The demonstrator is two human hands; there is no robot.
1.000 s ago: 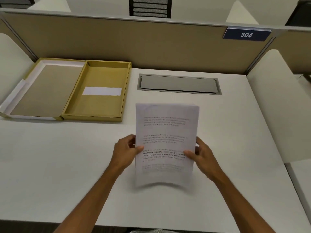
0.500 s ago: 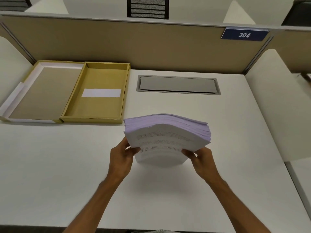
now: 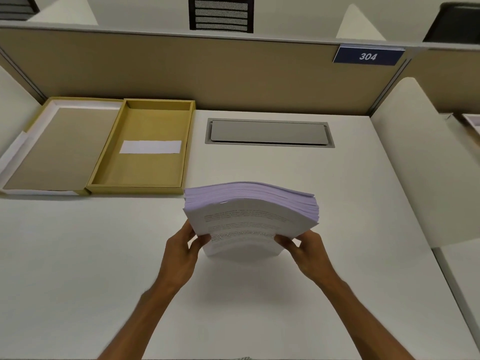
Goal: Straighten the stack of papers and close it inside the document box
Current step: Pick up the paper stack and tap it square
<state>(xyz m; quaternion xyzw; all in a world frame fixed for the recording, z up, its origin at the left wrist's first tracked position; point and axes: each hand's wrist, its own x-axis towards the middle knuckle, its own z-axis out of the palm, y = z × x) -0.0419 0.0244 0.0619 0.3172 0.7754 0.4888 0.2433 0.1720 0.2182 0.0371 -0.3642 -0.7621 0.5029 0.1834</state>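
Note:
A thick stack of white printed papers [image 3: 249, 216] stands on its lower edge on the white desk, its top edge bowed and facing me. My left hand [image 3: 181, 248] grips its left side and my right hand [image 3: 309, 250] grips its right side. The open yellow document box [image 3: 104, 165] lies at the desk's back left. Its tray holds only a white label [image 3: 150, 147], and its lid [image 3: 54, 149] lies flat to the left.
A grey cable hatch [image 3: 268, 133] is set into the desk behind the papers. A tan partition [image 3: 207, 74] with a blue sign "304" [image 3: 368, 56] closes off the back. White side dividers [image 3: 420, 165] stand at both ends of the desk.
The stack has tipped from facing me upright to standing low on the desk with its top edge toward me. Both hands have moved down with it and keep their grip.

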